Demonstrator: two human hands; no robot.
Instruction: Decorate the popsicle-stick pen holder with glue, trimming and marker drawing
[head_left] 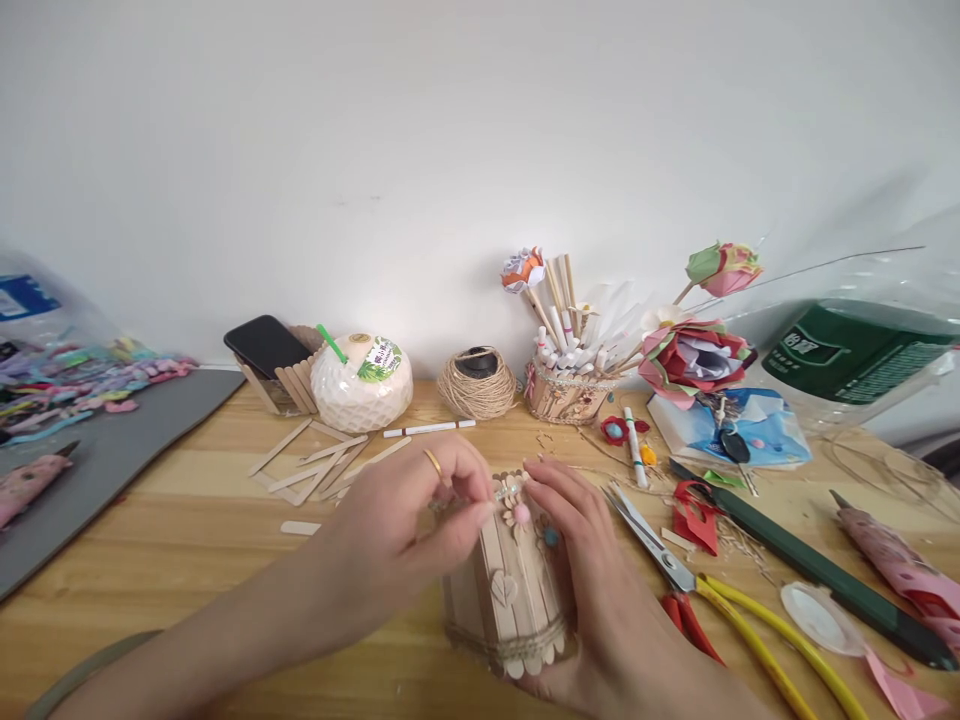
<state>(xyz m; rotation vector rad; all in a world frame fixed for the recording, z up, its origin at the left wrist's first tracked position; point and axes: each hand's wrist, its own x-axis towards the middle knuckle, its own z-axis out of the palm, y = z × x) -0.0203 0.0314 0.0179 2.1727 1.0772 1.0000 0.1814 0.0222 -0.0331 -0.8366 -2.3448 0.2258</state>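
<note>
The stick-sided container [529, 600] sits at six o'clock in the view, gripped by the right hand [604, 575], which wraps its three o'clock side with fingertips at the rim and thumb low down. From eight o'clock the left hand [420, 505] arches in, thumb and forefinger narrowed near the rim, though I cannot tell whether they pinch anything. The right fingers crowd the blue pompom [551, 537], and the frame's lower edge cuts off the right forearm.

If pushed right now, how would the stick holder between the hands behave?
The stick holder is probably stiff, its flat sticks set side by side, and likely light, as they look thin. Its pink-centred flower might snag, sitting outside.
</note>
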